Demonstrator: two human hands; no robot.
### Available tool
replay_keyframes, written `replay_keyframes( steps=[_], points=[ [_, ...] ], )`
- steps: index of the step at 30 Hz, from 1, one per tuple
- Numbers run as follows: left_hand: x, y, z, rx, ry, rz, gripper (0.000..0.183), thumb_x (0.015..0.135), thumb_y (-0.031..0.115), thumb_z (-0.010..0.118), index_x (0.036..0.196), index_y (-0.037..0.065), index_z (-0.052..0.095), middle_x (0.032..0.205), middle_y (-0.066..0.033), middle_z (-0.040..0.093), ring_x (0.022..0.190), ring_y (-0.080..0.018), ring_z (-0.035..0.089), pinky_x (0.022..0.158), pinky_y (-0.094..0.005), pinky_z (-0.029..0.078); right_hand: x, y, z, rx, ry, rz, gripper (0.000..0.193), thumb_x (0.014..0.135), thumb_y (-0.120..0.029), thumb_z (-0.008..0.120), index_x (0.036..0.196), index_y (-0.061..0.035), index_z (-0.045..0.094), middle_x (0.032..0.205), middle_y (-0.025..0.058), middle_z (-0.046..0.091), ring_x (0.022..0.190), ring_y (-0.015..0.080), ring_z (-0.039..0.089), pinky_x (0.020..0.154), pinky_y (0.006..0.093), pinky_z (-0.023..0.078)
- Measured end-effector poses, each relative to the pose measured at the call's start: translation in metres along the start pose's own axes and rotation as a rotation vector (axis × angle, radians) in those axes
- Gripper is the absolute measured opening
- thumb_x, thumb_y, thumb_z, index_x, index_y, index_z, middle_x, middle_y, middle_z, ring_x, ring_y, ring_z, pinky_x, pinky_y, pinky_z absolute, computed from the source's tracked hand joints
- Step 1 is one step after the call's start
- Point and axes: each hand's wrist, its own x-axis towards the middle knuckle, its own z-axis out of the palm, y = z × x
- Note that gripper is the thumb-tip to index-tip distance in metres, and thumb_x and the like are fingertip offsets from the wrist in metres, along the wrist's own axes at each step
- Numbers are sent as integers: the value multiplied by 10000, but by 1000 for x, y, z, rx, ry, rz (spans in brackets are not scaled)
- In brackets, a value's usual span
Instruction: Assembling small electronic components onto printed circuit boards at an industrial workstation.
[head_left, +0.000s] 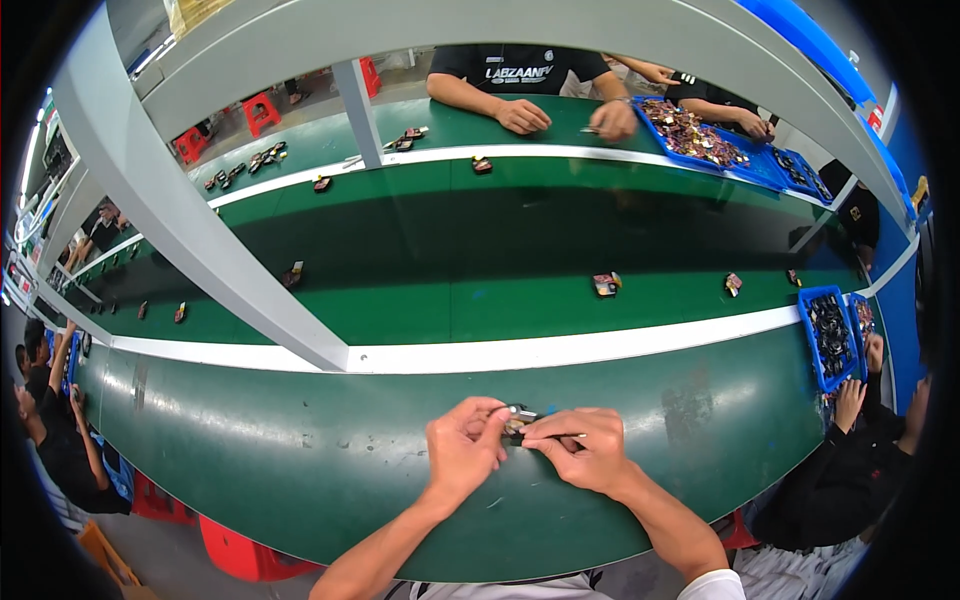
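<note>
Over the near green worktop, both of my hands meet around a small electronic assembly (516,424) with dark, silvery and tan parts. My left hand (464,452) is closed, pinching its left side between thumb and fingers. My right hand (582,448) is closed too, with its fingertips at the right side of the assembly. A thin, dark, stick-like tool (570,436) lies in the right fingers; its exact kind is too small to tell. The fingers cover much of the assembly.
Beyond a white rail (560,350) runs a green conveyor belt (450,300) carrying small assemblies (606,284). A grey post (200,200) rises at left. Blue trays (828,340) of parts stand at right. Co-workers sit opposite (520,80) and on both sides; a red stool (245,550) is below left.
</note>
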Motion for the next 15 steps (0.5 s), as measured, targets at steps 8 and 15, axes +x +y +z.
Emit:
replay_keyframes(
  steps=[8,15],
  points=[
    [137,24,-33,248,190,151,160,963,61,637,950,-92,680,755,-113,680,509,-157,655,430,-273,508,1,17,-11,128,372,289,111,813,29,809,893,29,732,907,95,780,509,9,487,480,186,368],
    [191,46,-28,1176,535,640,122,869,113,701,926,6,701,984,-217,647,765,-410,698,676,-503,561,-2,31,-12,87,413,309,89,814,19,808,821,41,722,928,72,776,488,8,434,470,197,343]
  ],
)
